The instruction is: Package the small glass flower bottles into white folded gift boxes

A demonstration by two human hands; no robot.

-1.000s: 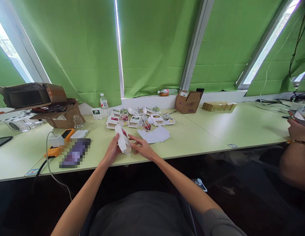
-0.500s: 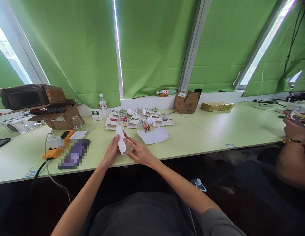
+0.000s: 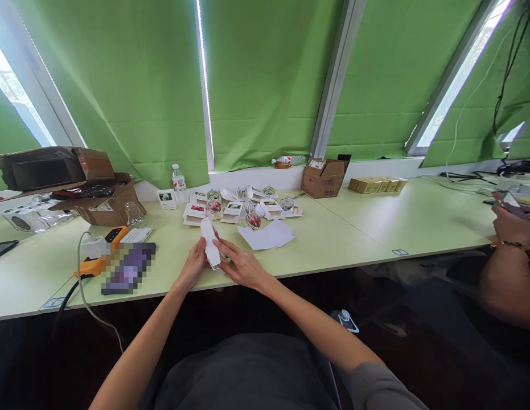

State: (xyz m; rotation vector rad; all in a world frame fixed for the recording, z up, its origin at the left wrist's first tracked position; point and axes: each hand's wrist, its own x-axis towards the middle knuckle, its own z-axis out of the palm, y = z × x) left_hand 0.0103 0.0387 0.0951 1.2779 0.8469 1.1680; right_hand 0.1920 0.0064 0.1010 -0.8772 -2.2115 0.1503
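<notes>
A small white carton (image 3: 210, 242) is held between my two hands just above the front part of the table, its narrow side turned up towards me. My left hand (image 3: 195, 263) grips its left side. On its right side my right hand (image 3: 242, 263) has the thumb and fingers against the card. What is inside the carton, if anything, is hidden. Beyond my hands stand several small white cartons with printed pictures (image 3: 233, 212) and round clear glass ornaments (image 3: 253, 220). A white sheet of paper (image 3: 268, 234) lies right of my hands.
To the left are a phone (image 3: 130, 267), an orange power strip (image 3: 91, 266) with cables, and brown cardboard boxes (image 3: 105, 208). A water bottle (image 3: 179, 183) stands behind. Further right are an open carton box (image 3: 324, 177), several yellow boxes (image 3: 378, 185) and another person's hand (image 3: 514, 225).
The white carton and my hands are almost where they were, with only a slight shift of the fingers. At the right, the other person's held object has tilted a little.
</notes>
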